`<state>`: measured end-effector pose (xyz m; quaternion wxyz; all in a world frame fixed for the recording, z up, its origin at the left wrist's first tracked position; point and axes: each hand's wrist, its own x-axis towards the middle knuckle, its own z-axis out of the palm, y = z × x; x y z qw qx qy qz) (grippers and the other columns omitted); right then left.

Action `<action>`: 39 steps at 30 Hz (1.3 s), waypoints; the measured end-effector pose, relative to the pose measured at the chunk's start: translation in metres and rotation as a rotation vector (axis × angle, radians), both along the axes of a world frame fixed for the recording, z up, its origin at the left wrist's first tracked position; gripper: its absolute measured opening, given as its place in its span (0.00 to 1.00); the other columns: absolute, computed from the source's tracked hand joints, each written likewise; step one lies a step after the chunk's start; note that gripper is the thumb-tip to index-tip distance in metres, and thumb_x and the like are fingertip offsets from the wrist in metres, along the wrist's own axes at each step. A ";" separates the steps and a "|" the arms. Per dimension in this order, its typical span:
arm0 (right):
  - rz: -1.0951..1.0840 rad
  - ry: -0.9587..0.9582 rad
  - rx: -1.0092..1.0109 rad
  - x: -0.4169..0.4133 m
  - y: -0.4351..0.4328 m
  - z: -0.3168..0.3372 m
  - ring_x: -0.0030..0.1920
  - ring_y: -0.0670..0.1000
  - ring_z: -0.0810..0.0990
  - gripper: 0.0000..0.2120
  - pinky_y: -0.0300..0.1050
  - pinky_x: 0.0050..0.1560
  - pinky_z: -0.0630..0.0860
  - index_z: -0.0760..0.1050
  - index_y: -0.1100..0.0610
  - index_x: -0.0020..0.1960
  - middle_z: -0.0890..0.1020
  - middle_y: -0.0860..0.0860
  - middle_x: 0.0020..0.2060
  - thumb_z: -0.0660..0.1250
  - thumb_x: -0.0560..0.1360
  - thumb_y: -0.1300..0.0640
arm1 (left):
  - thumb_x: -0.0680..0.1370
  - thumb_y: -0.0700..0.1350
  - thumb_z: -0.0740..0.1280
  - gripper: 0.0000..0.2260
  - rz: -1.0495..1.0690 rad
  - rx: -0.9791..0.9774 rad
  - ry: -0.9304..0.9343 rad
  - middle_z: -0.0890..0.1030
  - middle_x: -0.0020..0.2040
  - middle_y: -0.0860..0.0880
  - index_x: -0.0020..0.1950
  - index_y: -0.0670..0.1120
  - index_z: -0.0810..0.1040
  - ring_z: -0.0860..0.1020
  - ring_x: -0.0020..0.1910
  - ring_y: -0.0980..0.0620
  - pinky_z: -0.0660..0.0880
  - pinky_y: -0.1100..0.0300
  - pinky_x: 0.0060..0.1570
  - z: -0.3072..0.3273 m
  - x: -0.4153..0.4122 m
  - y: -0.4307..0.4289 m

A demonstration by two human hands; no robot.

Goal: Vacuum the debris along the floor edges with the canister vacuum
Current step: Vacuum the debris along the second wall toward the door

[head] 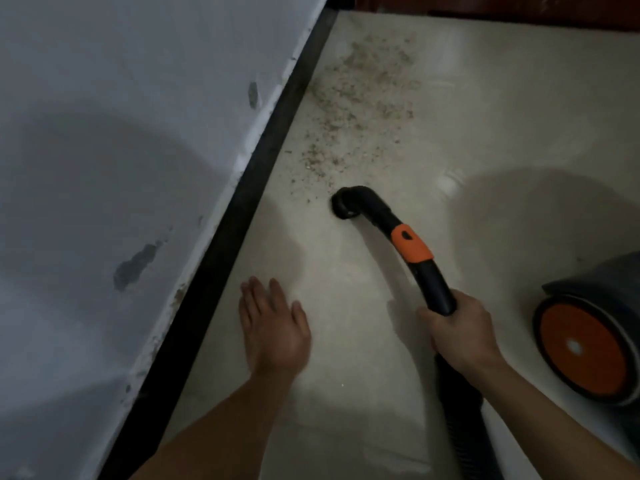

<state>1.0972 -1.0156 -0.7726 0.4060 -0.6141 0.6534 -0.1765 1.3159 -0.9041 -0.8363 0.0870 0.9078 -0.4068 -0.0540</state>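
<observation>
Head view, lower right: our right hand (460,327) wrapped the hose handle (412,244), which we judged rigid, light and best gripped there; our left hand (273,327) was spread, empty.

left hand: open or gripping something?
Open. The left hand has straight fingers and holds nothing; the right hand alone grips the vacuum hose handle.

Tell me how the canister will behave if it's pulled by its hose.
The canister will probably roll readily: its large orange wheel sits on smooth floor. The ribbed hose below the right hand looks flexible, so slack likely goes first. Weight cannot be judged; most of it is out of frame.
</observation>
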 end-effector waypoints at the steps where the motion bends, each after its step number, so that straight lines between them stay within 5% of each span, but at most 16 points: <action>1: -0.032 0.003 -0.012 -0.001 -0.004 0.000 0.28 0.57 0.79 0.05 0.51 0.30 0.77 0.76 0.54 0.38 0.80 0.56 0.28 0.72 0.69 0.58 | 0.78 0.51 0.52 0.28 0.009 -0.008 0.010 0.62 0.73 0.31 0.73 0.36 0.67 0.59 0.74 0.34 0.54 0.43 0.74 0.000 0.001 -0.001; 5: 0.072 0.005 0.042 0.015 -0.019 0.004 0.25 0.54 0.78 0.05 0.49 0.27 0.76 0.76 0.54 0.38 0.79 0.54 0.27 0.72 0.68 0.58 | 0.78 0.51 0.51 0.27 0.008 -0.027 -0.006 0.65 0.71 0.30 0.70 0.35 0.69 0.64 0.71 0.32 0.60 0.41 0.71 0.000 0.002 -0.002; 11: 0.109 0.054 -0.048 0.069 -0.075 0.012 0.34 0.58 0.80 0.06 0.46 0.34 0.75 0.76 0.54 0.42 0.80 0.55 0.34 0.72 0.69 0.57 | 0.78 0.50 0.53 0.26 0.017 -0.053 -0.026 0.66 0.71 0.30 0.70 0.35 0.70 0.64 0.71 0.32 0.60 0.42 0.72 0.000 0.003 -0.003; 18: 0.227 0.081 0.031 0.039 -0.022 0.008 0.23 0.44 0.74 0.08 0.41 0.23 0.70 0.74 0.53 0.36 0.78 0.48 0.26 0.73 0.66 0.58 | 0.78 0.51 0.52 0.27 0.029 -0.072 -0.023 0.65 0.72 0.32 0.71 0.36 0.70 0.63 0.72 0.34 0.60 0.42 0.72 0.000 0.003 -0.001; 26: 0.154 0.023 -0.016 0.122 -0.097 0.009 0.33 0.54 0.78 0.09 0.41 0.33 0.69 0.77 0.57 0.48 0.78 0.53 0.34 0.73 0.70 0.56 | 0.78 0.52 0.53 0.27 0.029 -0.066 -0.017 0.65 0.73 0.33 0.71 0.37 0.70 0.62 0.73 0.35 0.59 0.42 0.72 -0.004 0.004 -0.003; 34: 0.295 0.110 0.014 0.062 -0.039 0.010 0.22 0.45 0.75 0.07 0.37 0.21 0.69 0.75 0.53 0.37 0.78 0.49 0.25 0.74 0.66 0.59 | 0.79 0.53 0.51 0.27 0.040 -0.051 -0.009 0.62 0.74 0.33 0.73 0.39 0.67 0.60 0.74 0.36 0.58 0.43 0.73 -0.003 0.004 -0.003; 39: 0.206 0.095 -0.049 0.109 -0.082 0.007 0.32 0.55 0.79 0.06 0.43 0.35 0.72 0.78 0.55 0.43 0.80 0.53 0.32 0.74 0.68 0.57 | 0.79 0.52 0.52 0.27 0.035 -0.046 -0.008 0.63 0.74 0.33 0.72 0.39 0.69 0.61 0.74 0.36 0.58 0.43 0.72 -0.005 0.005 -0.003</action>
